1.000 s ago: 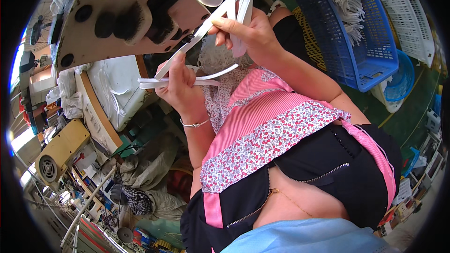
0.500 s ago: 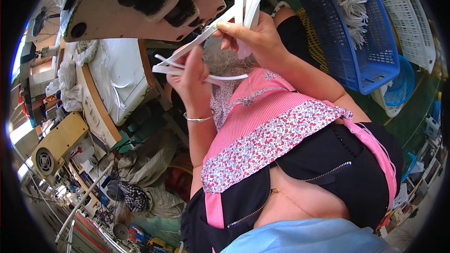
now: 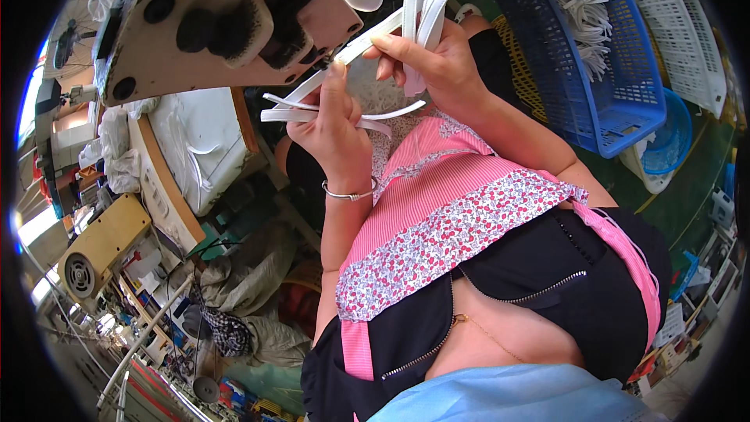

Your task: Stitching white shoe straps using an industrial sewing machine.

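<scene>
A flat white strip [image 3: 362,44] runs slantwise between my two hands, close under the sewing machine head. My left hand [image 3: 337,126] is closed on its lower part, with the thumb up along the strip. Loose white ends stick out on both sides of that hand, one curving to the right. My right hand [image 3: 444,64] pinches the strip higher up between thumb and fingers. Several more white lengths loop upward out of the right hand, and a pale pinkish end hangs beneath it. Some of the left fingers are hidden behind the strips.
The light-coloured sewing machine head [image 3: 176,31] fills the upper left, beside a white worktable [image 3: 223,121] with thin white scraps. To the right, a blue basket [image 3: 625,105] holds bundled white strips [image 3: 582,19]. Behind it are a white basket [image 3: 681,41] and a blue tub [image 3: 670,131].
Both hands have shifted slightly right in the picture with the strips. The left thumb has come up onto the strip, nearer the right hand. The machine appears lower as the view moved.
</scene>
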A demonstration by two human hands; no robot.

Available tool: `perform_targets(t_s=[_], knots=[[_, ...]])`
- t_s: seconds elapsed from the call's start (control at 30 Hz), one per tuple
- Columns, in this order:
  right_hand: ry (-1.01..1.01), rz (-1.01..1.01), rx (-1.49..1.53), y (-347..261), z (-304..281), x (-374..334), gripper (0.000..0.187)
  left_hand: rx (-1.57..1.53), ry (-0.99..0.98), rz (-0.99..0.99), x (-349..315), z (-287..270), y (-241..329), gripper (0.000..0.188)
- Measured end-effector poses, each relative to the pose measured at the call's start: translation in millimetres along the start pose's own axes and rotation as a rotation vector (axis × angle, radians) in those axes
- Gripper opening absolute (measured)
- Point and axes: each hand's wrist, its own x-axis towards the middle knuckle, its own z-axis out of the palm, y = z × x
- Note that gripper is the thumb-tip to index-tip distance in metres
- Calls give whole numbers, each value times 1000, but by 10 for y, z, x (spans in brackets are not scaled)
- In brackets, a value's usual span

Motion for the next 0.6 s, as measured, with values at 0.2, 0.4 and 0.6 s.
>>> perform_targets(t_s=[0.2, 0.4, 0.6], knots=[[-36, 24, 69, 65, 83, 5, 16, -24, -6, -5, -6, -82, 52, 11], [-69, 107, 151, 101, 155, 8, 17, -32, 47, 14, 4, -154, 78, 10], [-74, 119, 130, 128, 171, 11, 20, -13, -14, 70, 20, -305, 90, 20]])
